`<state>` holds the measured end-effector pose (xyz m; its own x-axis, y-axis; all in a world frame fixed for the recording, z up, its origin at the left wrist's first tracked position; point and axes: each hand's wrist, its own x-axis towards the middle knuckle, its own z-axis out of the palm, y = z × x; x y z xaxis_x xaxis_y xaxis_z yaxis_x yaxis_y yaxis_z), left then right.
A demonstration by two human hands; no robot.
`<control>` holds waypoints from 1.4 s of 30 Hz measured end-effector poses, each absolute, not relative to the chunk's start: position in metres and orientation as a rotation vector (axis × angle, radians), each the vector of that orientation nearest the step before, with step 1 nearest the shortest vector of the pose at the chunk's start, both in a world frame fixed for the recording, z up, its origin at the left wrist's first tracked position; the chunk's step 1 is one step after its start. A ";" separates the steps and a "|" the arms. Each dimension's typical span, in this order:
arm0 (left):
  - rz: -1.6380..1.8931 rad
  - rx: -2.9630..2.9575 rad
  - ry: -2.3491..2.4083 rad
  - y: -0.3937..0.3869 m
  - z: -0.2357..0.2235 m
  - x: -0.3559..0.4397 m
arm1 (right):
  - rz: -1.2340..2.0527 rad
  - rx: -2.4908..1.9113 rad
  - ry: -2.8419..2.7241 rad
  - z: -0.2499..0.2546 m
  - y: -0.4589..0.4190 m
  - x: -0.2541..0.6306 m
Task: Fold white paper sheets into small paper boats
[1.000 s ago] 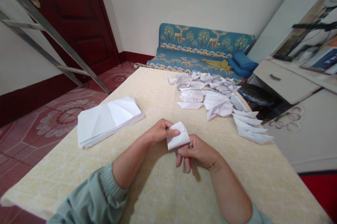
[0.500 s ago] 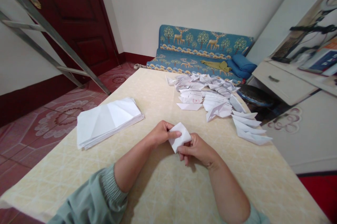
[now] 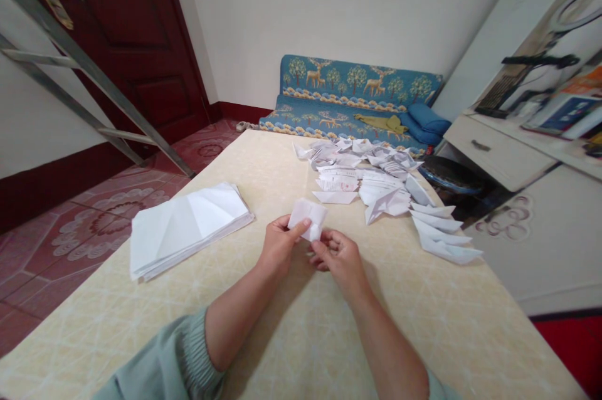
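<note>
Two hands, left and right, pinch one small, white, folded paper, fingers closed on its left side and lower corner, above the pale patterned table. Beyond: blue sofa, dark red door, ladder.

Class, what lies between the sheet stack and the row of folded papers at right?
Between the sheet stack and the row, the head view shows the left hand and right hand holding a small folded paper.
</note>
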<state>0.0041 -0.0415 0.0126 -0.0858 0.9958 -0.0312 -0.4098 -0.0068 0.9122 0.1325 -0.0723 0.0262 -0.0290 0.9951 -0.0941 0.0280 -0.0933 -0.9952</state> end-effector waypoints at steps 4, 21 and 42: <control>1.390 0.837 0.884 -0.044 0.013 0.007 | 1.099 -1.242 -1.161 0.026 -0.071 0.136; 1.155 0.956 0.882 -0.049 0.020 0.005 | 0.779 -1.194 -1.315 0.025 -0.070 0.153; 1.147 1.028 0.897 -0.052 0.024 0.001 | 0.764 -1.190 -1.383 0.023 -0.069 0.146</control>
